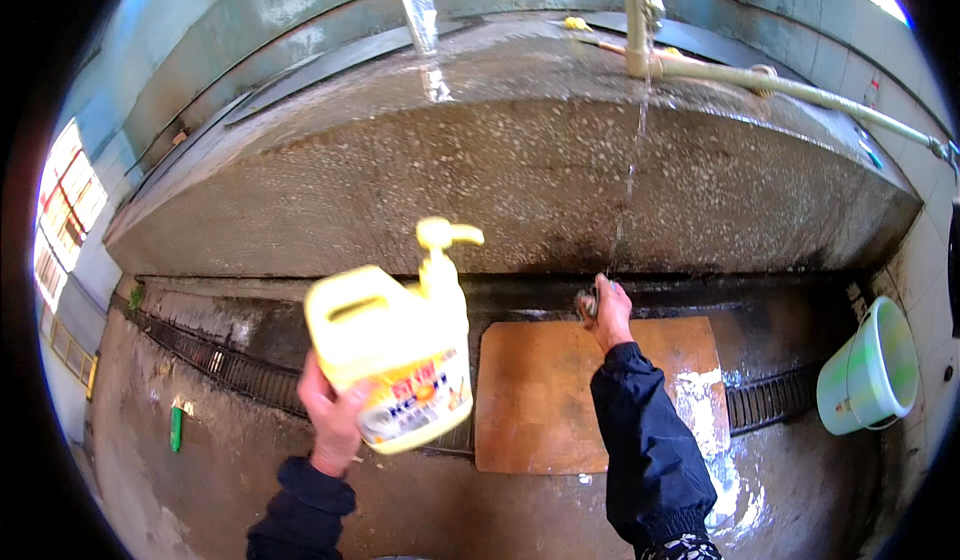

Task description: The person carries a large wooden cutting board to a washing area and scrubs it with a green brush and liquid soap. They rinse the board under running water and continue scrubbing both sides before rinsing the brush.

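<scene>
My left hand (333, 412) grips the lower left side of a pale yellow pump-top jug (395, 335), which hangs above the floor and tilts slightly. The jug's pump head (437, 235) has its spout turned to the right. To the right, my right hand (614, 317) is closed around a small grey, dark-patched wad (588, 305); most of it is hidden by the fingers, so its kind is unclear. A thin stream of water (630, 175) falls onto or right beside that hand. Below it lies an orange-brown board (545, 400).
A speckled stone trough wall (480, 185) spans the far side, with a pipe and tap (637, 20) above. A white-silver tube (418, 5) stands on its ledge. A pale green bucket (870, 370) is at right; a green object (177, 428) lies left. Drain grating (770, 400) crosses the wet floor.
</scene>
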Available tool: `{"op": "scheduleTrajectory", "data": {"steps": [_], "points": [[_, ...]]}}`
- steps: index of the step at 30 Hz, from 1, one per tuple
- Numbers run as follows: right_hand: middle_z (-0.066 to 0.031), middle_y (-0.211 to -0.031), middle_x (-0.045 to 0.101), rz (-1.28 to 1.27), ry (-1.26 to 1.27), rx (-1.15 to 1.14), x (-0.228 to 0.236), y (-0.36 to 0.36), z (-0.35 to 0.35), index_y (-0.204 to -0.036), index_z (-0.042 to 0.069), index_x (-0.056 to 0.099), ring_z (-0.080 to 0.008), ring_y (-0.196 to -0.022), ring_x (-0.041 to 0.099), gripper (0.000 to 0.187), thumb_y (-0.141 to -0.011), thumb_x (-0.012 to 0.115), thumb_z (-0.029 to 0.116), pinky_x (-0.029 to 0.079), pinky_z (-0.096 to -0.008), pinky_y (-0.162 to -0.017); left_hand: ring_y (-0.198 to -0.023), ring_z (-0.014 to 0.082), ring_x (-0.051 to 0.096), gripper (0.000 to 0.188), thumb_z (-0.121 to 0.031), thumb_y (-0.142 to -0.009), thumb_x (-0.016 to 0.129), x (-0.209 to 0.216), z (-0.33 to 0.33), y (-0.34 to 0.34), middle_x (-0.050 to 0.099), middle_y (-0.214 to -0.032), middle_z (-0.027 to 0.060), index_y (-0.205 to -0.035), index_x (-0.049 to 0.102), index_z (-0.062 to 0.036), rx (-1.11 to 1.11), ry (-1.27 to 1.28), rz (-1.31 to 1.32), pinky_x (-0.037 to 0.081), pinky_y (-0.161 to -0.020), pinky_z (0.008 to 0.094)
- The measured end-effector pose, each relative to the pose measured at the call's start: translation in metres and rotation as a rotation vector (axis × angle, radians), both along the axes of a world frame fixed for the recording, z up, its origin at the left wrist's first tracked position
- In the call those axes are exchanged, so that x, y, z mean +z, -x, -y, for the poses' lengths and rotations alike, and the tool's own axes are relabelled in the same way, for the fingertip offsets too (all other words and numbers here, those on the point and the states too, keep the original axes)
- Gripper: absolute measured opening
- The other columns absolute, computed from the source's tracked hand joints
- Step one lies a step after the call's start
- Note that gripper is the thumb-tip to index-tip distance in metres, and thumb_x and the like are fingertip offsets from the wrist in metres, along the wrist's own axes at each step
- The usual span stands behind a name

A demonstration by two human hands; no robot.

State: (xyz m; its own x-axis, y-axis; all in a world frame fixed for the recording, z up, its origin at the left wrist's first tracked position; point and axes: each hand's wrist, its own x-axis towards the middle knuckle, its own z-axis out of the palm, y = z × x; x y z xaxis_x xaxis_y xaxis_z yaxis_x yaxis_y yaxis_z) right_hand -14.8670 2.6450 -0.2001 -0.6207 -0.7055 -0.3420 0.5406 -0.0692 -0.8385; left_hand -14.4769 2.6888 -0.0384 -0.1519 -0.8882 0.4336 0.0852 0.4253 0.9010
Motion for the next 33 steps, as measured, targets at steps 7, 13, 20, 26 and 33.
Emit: {"op": "scheduleTrajectory", "data": {"steps": [7,13,20,26,33], "points": [[-0.0007,-0.072,0.061,-0.747,-0.098,0.697,0.085,-0.025,-0.036,-0.092,0.004,0.065,-0.0089,-0.066,0.058,0.013,-0.087,0.057,0.014,0.047,-0.0256,-0.059,-0.103,0.0157,0.059,0.035,-0.014,-0.091,0.059,0.168,0.113,-0.004,0.059,-0.116,0.0107,-0.120,0.050,0.0037,0.096,0.498,-0.309,0.047,-0.090,0.0297],[-0.0023,-0.069,0.060,-1.079,0.414,0.462,0.303,-0.081,-0.017,-0.093,0.003,0.061,-0.0105,-0.061,0.060,0.013,-0.090,0.059,0.016,0.047,-0.0254,-0.054,-0.089,0.0157,0.062,0.032,-0.017,-0.086,0.068,0.255,0.200,0.049,0.062,-0.105,0.0078,-0.109,0.054,-0.0004,0.208,0.657,-0.294,0.052,-0.080,0.0304],[-0.0244,-0.127,0.055,-1.625,0.052,0.164,0.382,-0.040,0.108,-0.134,0.003,0.048,-0.0365,-0.120,0.052,0.070,-0.083,0.059,0.051,0.040,-0.0402,-0.101,-0.095,0.0248,0.060,0.050,-0.035,-0.086,0.067,0.208,0.292,0.125,0.062,-0.105,0.0129,-0.118,0.051,0.0001,0.413,0.602,-0.301,0.047,-0.084,0.0368],[-0.0227,-0.104,0.066,-1.550,0.272,0.094,0.364,-0.055,0.034,-0.124,0.003,0.055,-0.0339,-0.099,0.064,0.047,-0.088,0.060,0.032,0.050,-0.0372,-0.086,-0.108,0.0249,0.058,0.050,-0.034,-0.093,0.058,0.186,0.309,0.130,0.060,-0.119,0.0185,-0.128,0.048,0.0010,0.367,0.482,0.027,0.043,-0.094,0.0346],[-0.0162,-0.078,0.063,-1.331,-0.131,-0.034,0.180,0.002,-0.113,-0.098,0.000,0.062,-0.0298,-0.071,0.060,0.017,-0.090,0.058,0.015,0.049,-0.0350,-0.068,-0.104,0.0215,0.057,0.039,-0.028,-0.091,0.058,0.143,0.306,0.109,0.062,-0.109,0.0124,-0.116,0.056,0.0026,0.500,0.619,0.015,0.043,-0.094,0.0336]]}}
